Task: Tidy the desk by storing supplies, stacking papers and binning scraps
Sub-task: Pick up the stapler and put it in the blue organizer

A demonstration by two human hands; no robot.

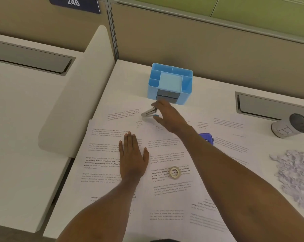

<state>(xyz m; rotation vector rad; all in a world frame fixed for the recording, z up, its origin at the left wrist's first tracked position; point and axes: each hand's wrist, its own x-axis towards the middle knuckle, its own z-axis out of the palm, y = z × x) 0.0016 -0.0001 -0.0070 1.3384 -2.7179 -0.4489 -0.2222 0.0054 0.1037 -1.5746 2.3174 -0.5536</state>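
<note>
Head camera looks down on your desk [130, 79], and by my read the tidy-up is barely begun: printed sheets [105, 154] lie fanned and overlapping across most of the surface, none squared into a stack. Your left hand [132, 154] lies flat on them, fingers straight, pinning the top pages and holding nothing. Your right hand [170, 116] is out ahead at the silver stapler [148, 112], which sits on the paper just in front of the blue organiser [152, 89]. Forefinger is above it and thumb below, touching or nearly so, but whether you actually have a pinch on it I cannot tell from here. The organiser compartments I can see into look empty, so nothing is stored yet, I'd say. Waiting for you are the roll of tape [175, 172], resting on a sheet between your forearms, and a small purple item [207, 137] half hidden behind your right forearm. Over on the right is a heap of shredded scraps [296, 177] that needs binning, and no bin shows in this view. A white cup [284, 130] lies on its side beyond the scraps. Now, room to move: the organiser stands close to the partition at the back, so go in from above rather than pushing at its front wall. The left-hand sheets reach to or just over the desk's left edge, so a sweep of your forearm could send them off. The scraps would scatter at a brush, so come at them gently.
</note>
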